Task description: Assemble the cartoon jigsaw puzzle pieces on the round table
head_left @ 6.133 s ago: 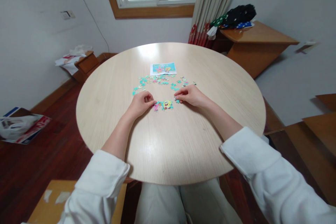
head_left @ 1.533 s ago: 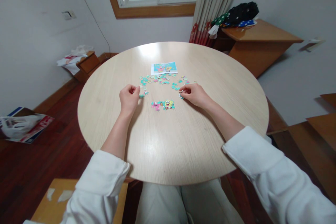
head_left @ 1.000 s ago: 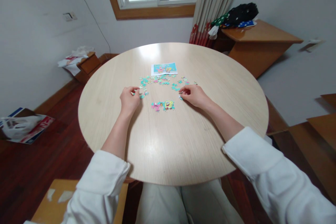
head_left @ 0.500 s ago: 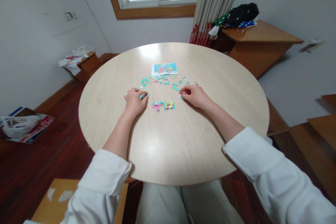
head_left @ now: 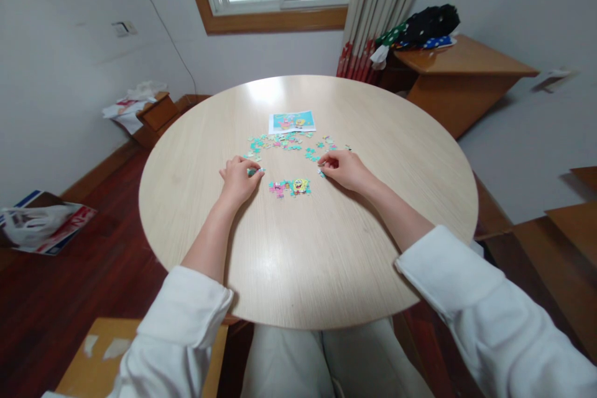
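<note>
My left hand point(head_left: 240, 177) rests on the table left of the joined puzzle section, its thumb and fingers closed around a small teal jigsaw puzzle piece point(head_left: 252, 171), partly hidden by the fingers. Right of that section, my right hand point(head_left: 344, 169) is pinched on a tiny piece at its fingertips, mostly covered. Another puzzle piece point(head_left: 321, 173) lies just under those fingertips. Between the hands sits the joined puzzle section point(head_left: 290, 187), with a pink figure and a yellow square figure. Loose puzzle pieces point(head_left: 293, 147) form an arc beyond the hands.
A printed reference picture point(head_left: 293, 122) lies behind the loose pieces on the round wooden table point(head_left: 317, 261). Against the right wall, a wooden cabinet point(head_left: 466, 59) carries dark and spotted cloths. A cardboard box point(head_left: 100, 354) is at lower left, beside the table.
Both hands stay in nearly the same spots. The left fingers have shifted slightly over the teal piece, so less of it shows. The joined section has not moved.
</note>
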Demonstrator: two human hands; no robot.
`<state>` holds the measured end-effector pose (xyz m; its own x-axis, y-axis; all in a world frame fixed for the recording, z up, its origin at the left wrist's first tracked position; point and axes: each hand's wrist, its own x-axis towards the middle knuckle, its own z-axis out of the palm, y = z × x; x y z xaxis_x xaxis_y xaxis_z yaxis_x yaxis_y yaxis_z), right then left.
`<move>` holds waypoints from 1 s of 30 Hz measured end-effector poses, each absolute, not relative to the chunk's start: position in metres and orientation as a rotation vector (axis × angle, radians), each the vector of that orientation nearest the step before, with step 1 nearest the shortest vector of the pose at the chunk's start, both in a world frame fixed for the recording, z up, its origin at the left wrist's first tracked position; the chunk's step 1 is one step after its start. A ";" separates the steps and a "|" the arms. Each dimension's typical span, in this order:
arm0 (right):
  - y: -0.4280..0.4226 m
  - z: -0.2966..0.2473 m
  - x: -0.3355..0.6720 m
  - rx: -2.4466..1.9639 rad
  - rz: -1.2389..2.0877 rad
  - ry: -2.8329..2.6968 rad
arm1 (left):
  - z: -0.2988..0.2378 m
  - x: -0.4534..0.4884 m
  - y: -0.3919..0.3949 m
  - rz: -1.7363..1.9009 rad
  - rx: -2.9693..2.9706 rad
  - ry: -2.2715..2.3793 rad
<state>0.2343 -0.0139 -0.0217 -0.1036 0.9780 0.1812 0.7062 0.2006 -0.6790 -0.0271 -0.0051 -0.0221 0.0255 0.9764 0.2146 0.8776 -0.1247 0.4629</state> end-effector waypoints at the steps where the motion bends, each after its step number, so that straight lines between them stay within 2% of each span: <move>1: -0.014 -0.022 0.234 -1.564 0.579 -1.873 | -0.022 -0.027 -0.005 0.726 2.091 1.931; 19: -0.013 -0.023 0.234 -1.545 0.608 -1.851 | -0.019 -0.027 -0.005 0.884 2.076 1.746; 25: -0.012 -0.023 0.235 -1.548 0.609 -1.852 | -0.016 -0.025 -0.005 1.102 1.857 1.464; 30: -0.014 -0.021 0.235 -1.572 0.580 -1.865 | -0.016 -0.023 -0.006 1.123 1.661 1.246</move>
<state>0.2345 -0.0143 -0.0213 -0.0961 0.9792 0.1788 0.7049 0.1938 -0.6823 -0.0231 -0.0059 -0.0156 0.1364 0.9702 0.2004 0.3002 -0.2333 0.9249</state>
